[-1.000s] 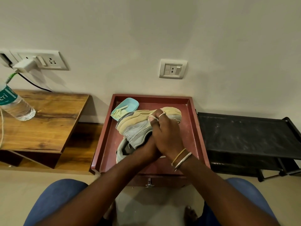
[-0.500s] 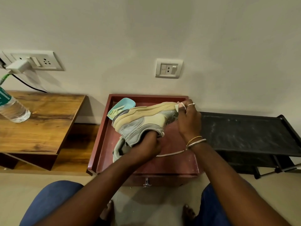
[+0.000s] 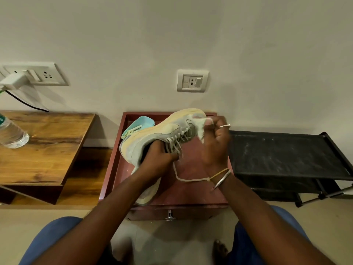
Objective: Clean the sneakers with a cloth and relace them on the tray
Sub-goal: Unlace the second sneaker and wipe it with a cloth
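Dim warm indoor light, soft shadows on wall, slight motion blur, wide-angle bending at edges

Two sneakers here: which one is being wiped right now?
The raised sneaker, held up by the left hand while the right hand presses the cloth to it. The other sneaker lies on the tray.

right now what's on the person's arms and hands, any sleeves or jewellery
Both forearms are bare, no sleeves in view. The right hand has a silver ring on one of its fingers, and its wrist carries two thin bangles, one gold-coloured, one silver. The left hand shows no jewellery.
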